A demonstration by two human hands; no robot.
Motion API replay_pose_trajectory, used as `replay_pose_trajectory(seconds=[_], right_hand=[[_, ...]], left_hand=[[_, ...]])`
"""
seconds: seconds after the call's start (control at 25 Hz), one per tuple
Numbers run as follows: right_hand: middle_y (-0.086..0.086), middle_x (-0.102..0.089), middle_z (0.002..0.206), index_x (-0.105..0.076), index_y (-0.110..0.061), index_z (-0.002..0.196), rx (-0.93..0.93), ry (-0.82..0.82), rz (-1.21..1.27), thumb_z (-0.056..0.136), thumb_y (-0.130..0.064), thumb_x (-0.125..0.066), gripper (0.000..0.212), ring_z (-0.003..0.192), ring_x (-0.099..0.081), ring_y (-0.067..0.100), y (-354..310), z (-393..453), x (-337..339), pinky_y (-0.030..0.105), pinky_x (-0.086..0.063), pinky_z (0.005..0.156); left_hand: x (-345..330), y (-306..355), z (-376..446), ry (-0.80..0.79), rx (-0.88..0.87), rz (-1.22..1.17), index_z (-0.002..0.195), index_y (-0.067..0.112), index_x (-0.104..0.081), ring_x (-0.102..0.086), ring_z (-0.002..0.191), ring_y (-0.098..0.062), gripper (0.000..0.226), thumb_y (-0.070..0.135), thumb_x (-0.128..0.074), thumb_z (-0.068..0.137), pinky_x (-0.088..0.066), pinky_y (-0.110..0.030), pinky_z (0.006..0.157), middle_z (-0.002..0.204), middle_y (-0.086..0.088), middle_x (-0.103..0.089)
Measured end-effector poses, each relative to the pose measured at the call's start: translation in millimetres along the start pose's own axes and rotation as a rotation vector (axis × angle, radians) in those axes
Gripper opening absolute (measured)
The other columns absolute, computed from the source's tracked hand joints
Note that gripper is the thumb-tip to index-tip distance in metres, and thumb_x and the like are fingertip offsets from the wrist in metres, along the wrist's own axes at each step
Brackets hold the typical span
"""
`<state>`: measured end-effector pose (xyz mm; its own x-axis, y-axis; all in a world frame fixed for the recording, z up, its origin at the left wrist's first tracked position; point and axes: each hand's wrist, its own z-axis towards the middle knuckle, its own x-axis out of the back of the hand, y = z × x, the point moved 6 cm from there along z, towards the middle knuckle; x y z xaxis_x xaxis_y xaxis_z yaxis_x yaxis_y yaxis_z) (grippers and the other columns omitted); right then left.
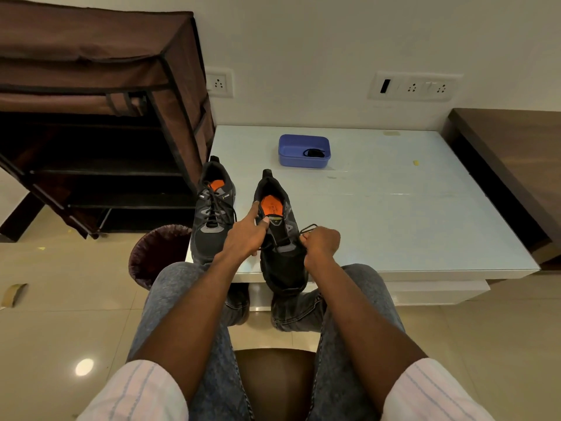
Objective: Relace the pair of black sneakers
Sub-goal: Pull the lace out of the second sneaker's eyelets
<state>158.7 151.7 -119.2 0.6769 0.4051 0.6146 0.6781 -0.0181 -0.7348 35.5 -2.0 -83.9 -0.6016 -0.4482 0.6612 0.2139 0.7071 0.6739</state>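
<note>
Laces fill the left sneaker (214,214) at the table's (425,223) near-left corner; the right sneaker (280,238) looks barely begun; left hand (247,235) grips its collar, right hand (321,243) pinches its lace (308,228).

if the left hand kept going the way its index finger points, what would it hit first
Probably the collar of the right sneaker: the left hand points up and away along that shoe's opening, nearly touching it. Beyond that, the white table looks bare, though depth is unclear.
</note>
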Motion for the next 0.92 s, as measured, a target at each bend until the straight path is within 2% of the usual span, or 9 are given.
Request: replay_pose_trajectory(seconds=[0.12, 0.24, 0.32, 0.48, 0.6, 0.68, 0.8, 0.84, 0.92], right_hand=[[0.003, -0.056, 0.105, -0.063, -0.009, 0.101, 0.248, 0.028, 0.017, 0.094, -0.006, -0.05, 0.015, 0.091, -0.061, 0.018, -25, -20, 6, 0.023, -0.051, 0.071], [0.005, -0.047, 0.128, -0.069, -0.02, 0.114, 0.633, -0.239, -0.182, 0.089, -0.014, -0.058, 0.028, 0.11, -0.051, 0.021, -45, -51, -18, 0.028, -0.047, 0.091], [0.01, -0.043, 0.135, -0.073, -0.016, 0.111, 0.71, -0.303, -0.36, 0.089, -0.017, -0.061, 0.025, 0.12, -0.044, 0.027, -40, -48, -29, 0.039, -0.044, 0.102], [0.015, -0.043, 0.137, -0.072, -0.005, 0.097, 0.734, -0.331, -0.42, 0.088, -0.01, -0.065, 0.012, 0.114, -0.05, 0.031, -40, -45, -27, 0.042, -0.048, 0.097], [0.013, -0.059, 0.107, -0.062, -0.004, 0.097, 0.63, -0.25, -0.328, 0.091, -0.003, -0.056, 0.009, 0.087, -0.06, 0.026, -46, -49, -16, 0.031, -0.049, 0.071], [0.01, -0.06, 0.09, -0.055, -0.005, 0.091, 0.28, -0.199, 0.027, 0.095, -0.002, -0.047, 0.01, 0.079, -0.062, 0.024, -35, -34, 0, 0.027, -0.049, 0.062], [0.011, -0.054, 0.084, -0.043, -0.012, 0.082, -0.324, -0.209, 0.821, 0.1, 0.001, -0.036, 0.023, 0.072, -0.061, 0.023, -3, -21, 8, 0.031, -0.057, 0.073], [0.011, -0.053, 0.082, -0.042, -0.012, 0.079, -0.353, -0.216, 0.83, 0.099, 0.001, -0.037, 0.024, 0.07, -0.059, 0.022, -2, -21, 8, 0.033, -0.056, 0.075], [0.01, -0.056, 0.082, -0.049, -0.011, 0.079, -0.102, -0.172, 0.481, 0.092, -0.001, -0.044, 0.017, 0.068, -0.056, 0.018, -14, -22, 12, 0.031, -0.052, 0.068]], left_hand=[[-1, 2, 0, -0.001, -0.011, -0.014, 0.156, 0.043, -0.012, -0.068, 0.071, -0.024, 0.059, 0.048, -0.037, 0.102, -0.047, -0.027, 0.05, 0.113, -0.009, -0.064], [-1, 0, 1, -0.001, -0.019, -0.036, 0.155, 0.044, -0.013, -0.068, 0.07, -0.025, 0.059, 0.047, -0.038, 0.102, -0.051, -0.03, 0.053, 0.104, -0.011, -0.066], [-1, -2, 3, 0.006, -0.02, -0.024, 0.155, 0.044, -0.012, -0.068, 0.07, -0.025, 0.059, 0.047, -0.037, 0.102, -0.055, -0.032, 0.056, 0.105, -0.011, -0.066], [-8, -6, 10, 0.007, -0.035, 0.034, 0.155, 0.046, -0.009, -0.069, 0.076, -0.03, 0.06, 0.051, -0.033, 0.1, -0.059, -0.041, 0.073, 0.106, -0.012, -0.067], [-10, -9, 16, 0.026, -0.053, 0.062, 0.154, 0.046, -0.008, -0.068, 0.084, -0.034, 0.06, 0.052, -0.031, 0.099, -0.057, -0.047, 0.084, 0.109, -0.014, -0.068], [-10, -13, 19, 0.032, -0.049, 0.064, 0.153, 0.047, -0.008, -0.068, 0.088, -0.036, 0.059, 0.053, -0.03, 0.098, -0.055, -0.05, 0.088, 0.108, -0.015, -0.068], [-8, -15, 18, 0.046, -0.051, 0.076, 0.152, 0.047, -0.008, -0.066, 0.095, -0.038, 0.059, 0.054, -0.03, 0.097, -0.053, -0.052, 0.091, 0.111, -0.017, -0.068], [-8, -15, 18, 0.049, -0.052, 0.072, 0.152, 0.047, -0.009, -0.066, 0.095, -0.038, 0.059, 0.053, -0.03, 0.097, -0.053, -0.052, 0.091, 0.112, -0.016, -0.067], [-8, -13, 19, 0.049, -0.057, 0.067, 0.153, 0.045, -0.01, -0.066, 0.095, -0.037, 0.059, 0.051, -0.032, 0.099, -0.054, -0.053, 0.09, 0.115, -0.014, -0.066]])
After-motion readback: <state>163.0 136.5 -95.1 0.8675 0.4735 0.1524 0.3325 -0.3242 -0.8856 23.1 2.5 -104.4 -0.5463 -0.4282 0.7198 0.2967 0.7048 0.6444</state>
